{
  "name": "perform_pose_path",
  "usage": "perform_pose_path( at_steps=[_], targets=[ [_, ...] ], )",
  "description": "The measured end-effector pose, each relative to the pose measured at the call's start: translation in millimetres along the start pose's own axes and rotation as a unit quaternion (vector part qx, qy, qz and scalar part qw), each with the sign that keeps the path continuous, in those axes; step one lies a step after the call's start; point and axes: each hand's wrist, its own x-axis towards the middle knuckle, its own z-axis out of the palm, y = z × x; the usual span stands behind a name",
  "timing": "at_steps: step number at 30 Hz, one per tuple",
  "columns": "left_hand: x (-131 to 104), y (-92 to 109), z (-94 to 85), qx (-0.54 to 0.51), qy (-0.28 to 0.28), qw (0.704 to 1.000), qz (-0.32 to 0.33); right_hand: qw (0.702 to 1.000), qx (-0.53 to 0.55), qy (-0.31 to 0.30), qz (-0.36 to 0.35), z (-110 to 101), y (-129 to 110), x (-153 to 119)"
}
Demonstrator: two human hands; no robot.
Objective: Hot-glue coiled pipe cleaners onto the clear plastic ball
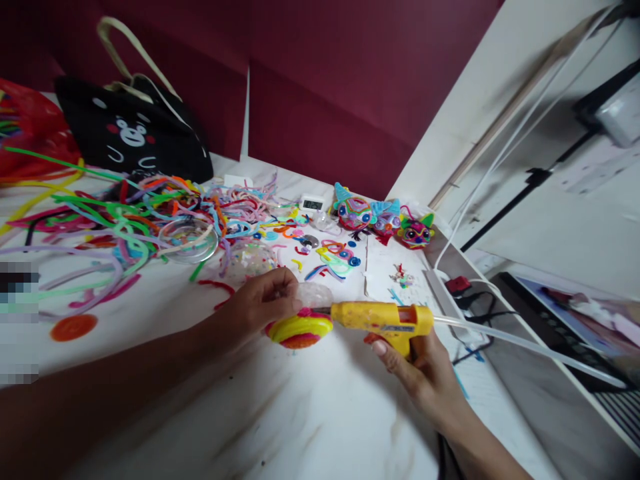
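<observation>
My right hand (pixel 420 373) is wrapped round the handle of a yellow hot glue gun (pixel 370 316), a long clear glue stick (pixel 525 347) trailing from its back end. The nozzle points left and meets the edge of a clear plastic ball half (pixel 315 294). Yellow, pink and orange pipe cleaner coils (pixel 299 331) cover the ball's lower side. Closed fingers of my left hand (pixel 265 297) grip this ball from the left, above the table. Whether glue is coming out at the nozzle cannot be made out.
Loose pipe cleaners (pixel 125 207) heap at the left, around a clear dish (pixel 188 240). A black bag (pixel 133 133) stands behind them. Finished decorated balls (pixel 355 212) sit at the back right, near a small digital clock (pixel 312 203). A power strip (pixel 450 303) and cables lie right.
</observation>
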Motion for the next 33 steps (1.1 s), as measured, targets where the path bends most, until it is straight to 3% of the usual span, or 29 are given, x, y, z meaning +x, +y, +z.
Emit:
perform_pose_path(
  at_steps=[9, 14, 22, 33],
  targets=[
    [-3.9, 3.6, 4.2, -0.001, 0.018, 1.000, -0.012, 0.999, 0.024, -0.026, 0.034, 0.0, 3.8, -2.1],
    [-1.9, 1.3, 2.2, 0.008, -0.001, 1.000, -0.006, 0.998, 0.017, -0.044, 0.046, -0.9, 2.2, 0.6],
    [0.2, -2.8, -0.8, -0.011, -0.001, 1.000, 0.004, 0.999, -0.006, 0.007, 0.036, -0.7, -3.0, 2.5],
    [0.7, -2.2, -2.5, 0.007, 0.000, 1.000, -0.012, 1.000, -0.016, 0.016, 0.004, -2.6, 1.4, 1.5]
  ],
)
